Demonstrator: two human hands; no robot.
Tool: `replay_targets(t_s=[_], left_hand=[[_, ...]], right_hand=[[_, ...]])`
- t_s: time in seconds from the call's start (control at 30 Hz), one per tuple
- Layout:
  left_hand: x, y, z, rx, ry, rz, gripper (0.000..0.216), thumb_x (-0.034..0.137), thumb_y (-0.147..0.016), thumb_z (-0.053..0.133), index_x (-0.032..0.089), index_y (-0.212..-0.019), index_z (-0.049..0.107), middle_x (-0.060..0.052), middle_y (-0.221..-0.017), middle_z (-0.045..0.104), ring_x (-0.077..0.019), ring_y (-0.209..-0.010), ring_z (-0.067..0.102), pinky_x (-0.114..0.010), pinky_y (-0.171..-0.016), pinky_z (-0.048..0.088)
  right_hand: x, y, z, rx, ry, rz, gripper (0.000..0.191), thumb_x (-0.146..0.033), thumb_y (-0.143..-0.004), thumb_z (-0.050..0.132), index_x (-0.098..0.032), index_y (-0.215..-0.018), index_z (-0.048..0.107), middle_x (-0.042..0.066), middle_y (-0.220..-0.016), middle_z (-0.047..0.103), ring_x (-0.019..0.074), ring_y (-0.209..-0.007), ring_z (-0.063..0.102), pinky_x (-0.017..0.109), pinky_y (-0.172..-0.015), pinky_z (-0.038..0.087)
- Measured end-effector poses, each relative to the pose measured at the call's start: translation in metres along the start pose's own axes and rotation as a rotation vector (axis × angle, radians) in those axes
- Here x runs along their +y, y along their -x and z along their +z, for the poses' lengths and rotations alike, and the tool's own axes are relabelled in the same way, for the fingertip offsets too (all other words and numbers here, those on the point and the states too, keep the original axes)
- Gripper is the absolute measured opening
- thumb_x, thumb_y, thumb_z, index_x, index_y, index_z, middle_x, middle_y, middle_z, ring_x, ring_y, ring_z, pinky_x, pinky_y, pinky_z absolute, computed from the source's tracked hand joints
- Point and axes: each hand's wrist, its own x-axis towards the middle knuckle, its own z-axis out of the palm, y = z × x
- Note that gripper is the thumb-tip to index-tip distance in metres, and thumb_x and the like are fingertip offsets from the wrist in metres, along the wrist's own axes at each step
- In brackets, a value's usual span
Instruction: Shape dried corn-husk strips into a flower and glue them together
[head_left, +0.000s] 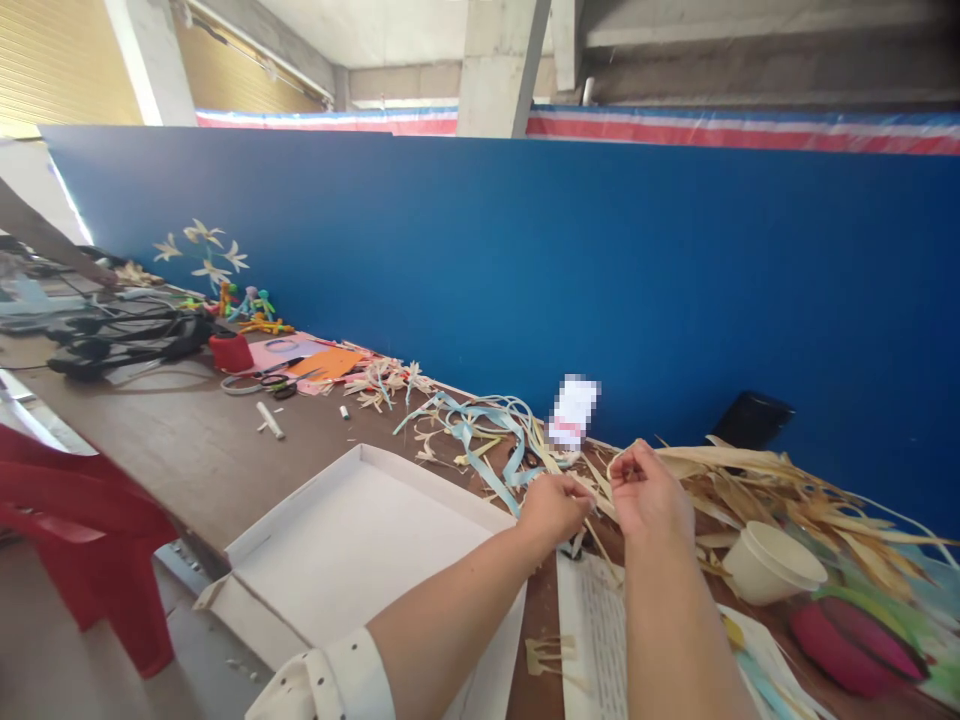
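My left hand (555, 510) is closed in a pinch above the table, at the right edge of the open white box. Whatever lies between its fingertips is too small to make out. Just to its right, my right hand (649, 492) is raised with its fingers curled and their tips pressed together. A thin pale edge shows by those fingertips, but I cannot tell what it is. Behind the hands lie light blue ribbons (466, 440) tangled with pale strips. Dry corn husks (795, 490) are heaped beside my right hand.
A white box (352, 560) lies open at front left. Scissors (281, 383), a red thread spool (231, 352) and husk flowers (212, 268) are farther left. A cream cup (772, 565) and magenta pouch (857, 645) stand right. A blue partition (450, 250) borders the table; a red chair (97, 530) is left.
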Motion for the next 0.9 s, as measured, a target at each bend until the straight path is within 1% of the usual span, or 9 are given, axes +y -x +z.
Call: replay_targets(t_s=[0.07, 0.2, 0.33, 0.4, 0.53, 0.63, 0.77, 0.9], left_hand=[[0.003, -0.012, 0.002, 0.068, 0.047, -0.011, 0.021, 0.030, -0.072, 0.057, 0.015, -0.082, 0.068, 0.000, -0.058, 0.059, -0.0113, -0.050, 0.056, -0.020, -0.049, 0.042], [0.002, -0.032, 0.000, 0.183, 0.187, 0.053, 0.017, 0.025, -0.073, 0.056, 0.013, -0.078, 0.068, 0.000, -0.061, 0.061, -0.0102, -0.053, 0.053, -0.020, -0.050, 0.042], [-0.001, -0.037, -0.009, 0.239, 0.203, 0.133, 0.012, 0.022, -0.071, 0.059, 0.014, -0.074, 0.068, -0.001, -0.070, 0.065, -0.0111, -0.066, 0.057, -0.022, -0.064, 0.046], [-0.003, -0.037, -0.014, 0.263, 0.223, 0.155, 0.014, 0.023, -0.072, 0.060, 0.014, -0.076, 0.068, -0.002, -0.072, 0.066, -0.0114, -0.068, 0.058, -0.022, -0.067, 0.047], [-0.007, -0.038, -0.015, 0.245, 0.226, 0.181, 0.017, 0.026, -0.074, 0.058, 0.014, -0.079, 0.068, -0.003, -0.075, 0.066, -0.0116, -0.069, 0.059, -0.023, -0.067, 0.047], [-0.011, -0.038, -0.012, 0.225, 0.165, 0.178, 0.019, 0.028, -0.077, 0.055, 0.014, -0.081, 0.067, -0.003, -0.076, 0.066, -0.0120, -0.069, 0.059, -0.023, -0.065, 0.047], [-0.013, -0.036, -0.010, 0.215, 0.018, 0.171, 0.020, 0.028, -0.078, 0.054, 0.015, -0.083, 0.067, -0.003, -0.079, 0.067, -0.0130, -0.072, 0.060, -0.023, -0.067, 0.046], [-0.010, -0.027, -0.010, 0.160, -0.179, 0.167, 0.021, 0.028, -0.077, 0.052, 0.017, -0.081, 0.069, -0.002, -0.074, 0.067, -0.0137, -0.070, 0.059, -0.023, -0.066, 0.043]], right_hand=[[0.007, -0.007, -0.001, -0.018, -0.011, -0.025, 0.029, -0.016, -0.055, 0.074, -0.017, -0.078, 0.056, -0.007, -0.063, 0.052, 0.0036, -0.054, 0.049, 0.015, -0.055, 0.046], [0.035, -0.005, -0.012, -0.058, 0.030, -0.002, 0.033, -0.022, -0.053, 0.079, -0.016, -0.078, 0.058, -0.006, -0.061, 0.054, 0.0046, -0.052, 0.050, 0.015, -0.051, 0.045], [0.062, 0.002, -0.022, -0.053, 0.092, 0.046, 0.037, -0.022, -0.052, 0.082, -0.015, -0.083, 0.062, -0.003, -0.070, 0.062, 0.0067, -0.057, 0.056, 0.016, -0.054, 0.048], [0.069, 0.005, -0.023, -0.071, 0.119, 0.070, 0.038, -0.023, -0.054, 0.082, -0.015, -0.086, 0.064, -0.001, -0.077, 0.065, 0.0071, -0.060, 0.057, 0.016, -0.055, 0.049], [0.071, 0.008, -0.023, -0.081, 0.147, 0.098, 0.037, -0.024, -0.055, 0.081, -0.015, -0.088, 0.066, 0.002, -0.084, 0.067, 0.0096, -0.067, 0.060, 0.017, -0.058, 0.049], [0.069, 0.008, -0.025, -0.069, 0.145, 0.094, 0.037, -0.024, -0.054, 0.080, -0.015, -0.087, 0.066, 0.002, -0.082, 0.067, 0.0112, -0.070, 0.061, 0.019, -0.059, 0.050], [0.065, 0.005, -0.028, -0.043, 0.130, 0.058, 0.039, -0.023, -0.053, 0.080, -0.015, -0.089, 0.065, 0.001, -0.078, 0.066, 0.0103, -0.066, 0.060, 0.019, -0.058, 0.049], [0.050, 0.001, -0.029, -0.025, 0.153, -0.025, 0.037, -0.026, -0.056, 0.078, -0.018, -0.088, 0.064, -0.002, -0.077, 0.062, 0.0079, -0.062, 0.057, 0.019, -0.057, 0.049]])
